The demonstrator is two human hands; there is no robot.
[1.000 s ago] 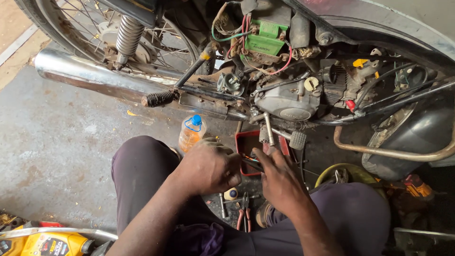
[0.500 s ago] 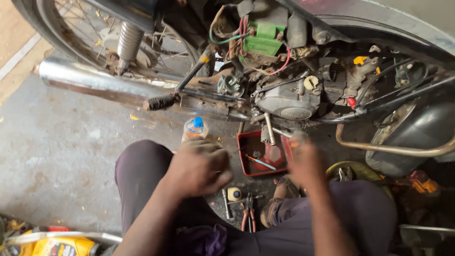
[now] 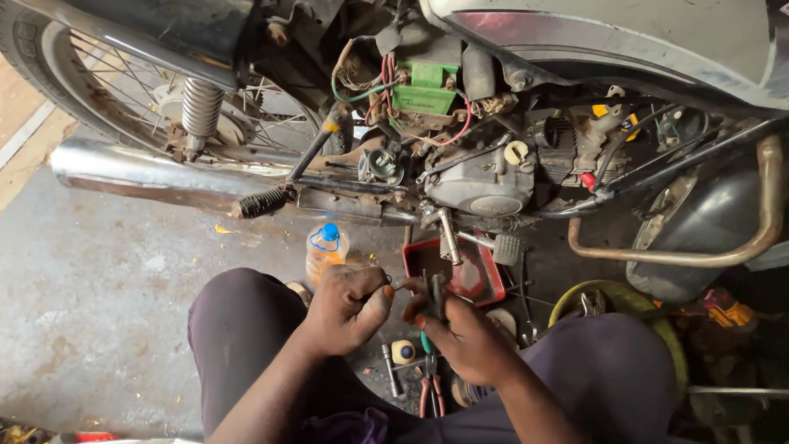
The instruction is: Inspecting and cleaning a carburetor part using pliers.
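Metal part (image 3: 434, 294) pinched in your right hand (image 3: 460, 341), just in front of the red tray (image 3: 485, 284). Left hand (image 3: 349, 306) fingers curled round a thin tool, tip at the part. Looks mid-fitting; next needs steady alignment.

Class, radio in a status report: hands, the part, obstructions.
Left hand and right hand both gripping a small metal part between knees. Red tray just beyond. Nothing blocking.
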